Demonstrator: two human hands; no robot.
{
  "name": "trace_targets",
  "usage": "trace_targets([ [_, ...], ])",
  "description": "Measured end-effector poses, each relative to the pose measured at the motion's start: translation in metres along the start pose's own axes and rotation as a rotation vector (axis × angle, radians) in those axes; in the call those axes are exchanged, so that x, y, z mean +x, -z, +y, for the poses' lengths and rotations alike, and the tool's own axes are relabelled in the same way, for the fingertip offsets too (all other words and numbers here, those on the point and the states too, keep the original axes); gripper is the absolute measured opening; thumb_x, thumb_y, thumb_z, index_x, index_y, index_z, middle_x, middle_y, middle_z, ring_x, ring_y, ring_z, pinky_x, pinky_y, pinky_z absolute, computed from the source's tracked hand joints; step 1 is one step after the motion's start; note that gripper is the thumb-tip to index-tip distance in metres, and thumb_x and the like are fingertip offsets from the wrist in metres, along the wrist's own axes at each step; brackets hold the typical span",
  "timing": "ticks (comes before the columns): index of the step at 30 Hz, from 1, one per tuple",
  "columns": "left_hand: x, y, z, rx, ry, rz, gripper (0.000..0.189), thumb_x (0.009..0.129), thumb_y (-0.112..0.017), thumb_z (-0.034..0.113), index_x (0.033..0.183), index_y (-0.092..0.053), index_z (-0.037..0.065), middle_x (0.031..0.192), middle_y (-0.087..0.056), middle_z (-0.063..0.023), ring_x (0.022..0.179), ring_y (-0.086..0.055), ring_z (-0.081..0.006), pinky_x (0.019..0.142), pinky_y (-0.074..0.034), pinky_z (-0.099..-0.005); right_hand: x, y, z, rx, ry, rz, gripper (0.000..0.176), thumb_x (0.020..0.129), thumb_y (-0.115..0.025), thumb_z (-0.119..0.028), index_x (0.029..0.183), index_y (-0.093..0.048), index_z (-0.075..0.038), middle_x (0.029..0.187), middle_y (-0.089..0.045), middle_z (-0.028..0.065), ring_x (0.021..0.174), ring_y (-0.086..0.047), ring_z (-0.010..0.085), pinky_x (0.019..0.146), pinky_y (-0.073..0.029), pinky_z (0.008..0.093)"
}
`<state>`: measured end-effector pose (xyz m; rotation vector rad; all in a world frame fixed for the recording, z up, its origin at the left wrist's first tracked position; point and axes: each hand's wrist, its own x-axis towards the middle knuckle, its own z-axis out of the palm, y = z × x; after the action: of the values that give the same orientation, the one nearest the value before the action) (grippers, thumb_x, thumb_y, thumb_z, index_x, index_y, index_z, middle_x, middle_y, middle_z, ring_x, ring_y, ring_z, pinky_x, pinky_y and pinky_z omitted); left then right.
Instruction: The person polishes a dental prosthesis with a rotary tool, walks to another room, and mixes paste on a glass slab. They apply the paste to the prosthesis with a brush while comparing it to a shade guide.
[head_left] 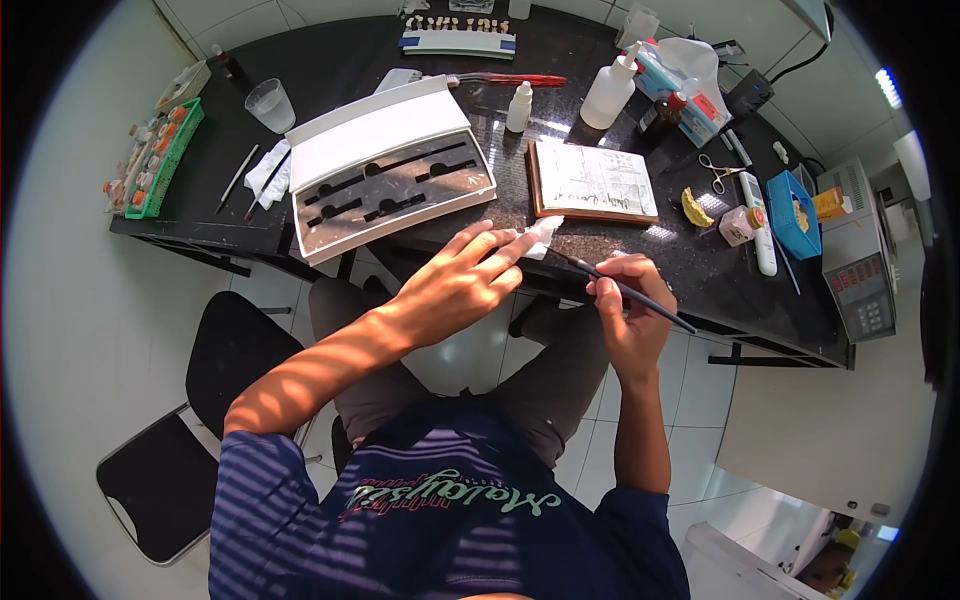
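Observation:
My right hand (635, 305) pinches a slim dark brush (655, 303), its tip pointing left. That tip touches or lies just beside a crumpled white tissue (541, 238) at the table's front edge. My left hand (465, 275) has its fingers stretched toward the tissue, which sits at its fingertips; the thumb is hidden beneath the hand. Just beyond the hands lies a wood-edged block with a marked white sheet (597, 180) on top. Left of it, an open white case (400, 170) shows a dark insert with cut-out slots, close behind my left hand.
A white squeeze bottle (608, 95), small dropper bottle (519, 108) and red-handled tool (520, 79) stand or lie farther back. Scissors-like forceps (718, 173), a jar (740, 226) and a blue basket (793, 215) are right. A plastic cup (270, 105) and green rack (165, 160) are left.

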<state>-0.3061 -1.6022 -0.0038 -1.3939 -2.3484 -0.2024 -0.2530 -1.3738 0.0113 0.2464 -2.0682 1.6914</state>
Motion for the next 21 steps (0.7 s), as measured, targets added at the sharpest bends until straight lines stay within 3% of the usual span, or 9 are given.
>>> trace_targets([
  [10,-0.002,-0.002,0.002,0.019,0.019,-0.005,0.015,0.079,-0.063,0.012,0.091,-0.066,0.004,0.142,-0.052,-0.0129,0.126,-0.052,-0.0245,0.113,-0.035,-0.0452,0.004,0.004,0.005,-0.251,0.184,-0.115,0.009,0.079,-0.066,0.006,0.087,-0.065,0.002,0.082,-0.066,0.0079,0.063,-0.061,0.0092,0.057,-0.048,0.0219],
  [16,-0.002,-0.004,0.003,0.001,0.017,-0.002,0.013,0.081,-0.063,0.012,0.091,-0.066,0.004,0.141,-0.053,-0.0133,0.127,-0.052,-0.0249,0.113,-0.036,-0.0456,-0.002,0.006,0.007,-0.171,0.102,-0.003,0.006,0.082,-0.069,0.004,0.088,-0.067,0.002,0.08,-0.069,0.0085,0.069,-0.064,0.0093,0.061,-0.05,0.0212],
  [21,-0.002,-0.004,0.005,-0.007,0.041,0.014,0.014,0.081,-0.063,0.012,0.092,-0.067,0.004,0.141,-0.053,-0.0144,0.127,-0.051,-0.0262,0.112,-0.036,-0.0464,-0.009,-0.002,0.017,-0.059,-0.078,0.086,0.01,0.086,-0.072,-0.002,0.094,-0.07,0.003,0.079,-0.07,0.0071,0.068,-0.063,0.0081,0.063,-0.05,0.0207],
])
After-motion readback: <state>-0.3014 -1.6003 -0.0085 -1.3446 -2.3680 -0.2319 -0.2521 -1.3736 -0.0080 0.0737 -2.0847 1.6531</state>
